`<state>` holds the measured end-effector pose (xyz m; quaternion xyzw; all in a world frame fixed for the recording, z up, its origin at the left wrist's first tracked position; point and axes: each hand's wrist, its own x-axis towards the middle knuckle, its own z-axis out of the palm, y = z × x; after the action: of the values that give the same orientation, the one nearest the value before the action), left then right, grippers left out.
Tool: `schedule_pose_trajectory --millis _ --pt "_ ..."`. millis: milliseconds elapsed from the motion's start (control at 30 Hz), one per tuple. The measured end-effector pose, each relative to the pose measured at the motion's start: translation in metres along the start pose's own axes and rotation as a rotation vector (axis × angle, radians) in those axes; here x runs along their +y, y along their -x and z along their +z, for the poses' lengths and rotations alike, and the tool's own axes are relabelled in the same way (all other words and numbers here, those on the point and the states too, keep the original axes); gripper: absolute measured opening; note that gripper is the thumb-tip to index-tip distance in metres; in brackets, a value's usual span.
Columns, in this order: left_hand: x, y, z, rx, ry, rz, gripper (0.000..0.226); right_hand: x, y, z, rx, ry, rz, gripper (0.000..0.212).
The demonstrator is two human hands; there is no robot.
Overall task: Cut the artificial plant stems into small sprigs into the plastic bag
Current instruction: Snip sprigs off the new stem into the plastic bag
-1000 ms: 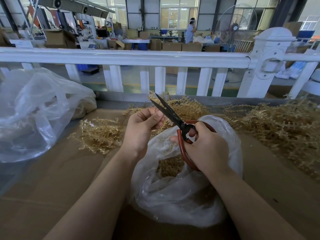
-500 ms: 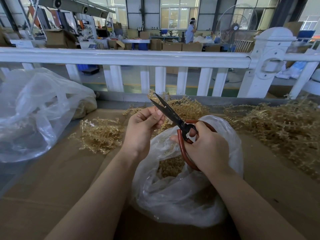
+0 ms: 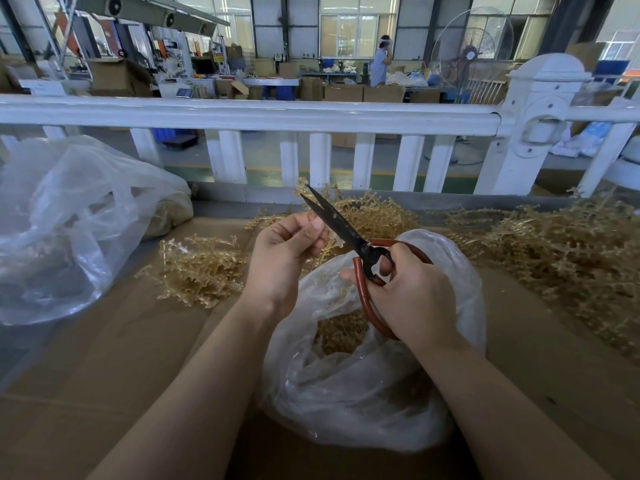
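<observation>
Both forearms reach forward from the near edge and meet above the mouth of the plastic bag [image 3: 363, 403]. The left hand [image 3: 282, 252] is raised with its back toward the camera; its fingers are curled and its thumb presses against the fingertips, pinching a small pale sprig [image 3: 337, 240] that lies against the blades. The right hand [image 3: 412, 296] is turned palm inward, its fingers curled through and around the red handles of the scissors [image 3: 346, 233]. The dark blades point up and to the left, away from the person, and appear closed or nearly closed; the tip rises in front of the white railing [image 3: 249, 114].

The plastic bag stands on the cardboard surface [image 3: 104, 358] directly under the hands, its mouth open upward, with a heap of cut tan sprigs [image 3: 341, 336] visible inside. Uncut plant stems [image 3: 201, 268] lie in a loose pile just left of the left wrist; a second pile [image 3: 374, 216] lies behind the hands, and a larger mass [image 3: 561, 258] spreads along the right side to the frame's edge. A second, larger clear bag [image 3: 69, 230] slumps at the far left, well apart from the hands. The railing bounds the surface on the far side. Bare cardboard shows at the near left and between the bag and the right-hand mass.
</observation>
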<state>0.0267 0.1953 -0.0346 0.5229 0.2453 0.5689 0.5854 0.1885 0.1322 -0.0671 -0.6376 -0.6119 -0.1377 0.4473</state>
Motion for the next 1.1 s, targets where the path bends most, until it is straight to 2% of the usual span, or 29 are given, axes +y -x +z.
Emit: schedule_pose_trajectory --millis 100,233,333,467,667,800,867,1033,1100 --pt "0.002 0.002 0.002 0.037 -0.026 -0.012 0.016 0.003 0.002 0.003 -0.034 -0.030 0.026 0.055" --pt "0.002 0.004 0.004 0.084 -0.059 -0.078 0.016 0.002 0.002 0.004 -0.050 -0.304 0.184 0.041" --pt "0.001 0.006 0.007 0.015 -0.125 -0.105 0.022 0.001 -0.004 0.002 -0.148 -0.511 0.354 0.027" --pt "-0.001 0.010 0.012 -0.066 -0.181 -0.131 0.025 -0.004 -0.010 -0.001 -0.247 -0.713 0.477 0.018" --pt "0.000 0.012 0.015 -0.107 -0.138 -0.215 0.022 -0.007 -0.012 -0.002 -0.338 -0.754 0.486 0.006" --pt "0.000 0.011 0.016 -0.076 -0.124 -0.213 0.027 -0.010 -0.011 -0.001 -0.378 -0.736 0.477 0.008" --pt "0.000 0.010 0.015 -0.056 -0.178 -0.181 0.031 -0.009 -0.010 0.000 -0.330 -0.745 0.509 0.005" --pt "0.002 0.009 0.012 -0.039 -0.300 -0.168 0.023 -0.001 -0.009 0.000 -0.024 -0.663 0.497 0.010" --pt "0.002 0.009 0.011 -0.076 -0.281 -0.200 0.024 0.002 -0.010 0.000 0.005 -0.653 0.526 0.012"
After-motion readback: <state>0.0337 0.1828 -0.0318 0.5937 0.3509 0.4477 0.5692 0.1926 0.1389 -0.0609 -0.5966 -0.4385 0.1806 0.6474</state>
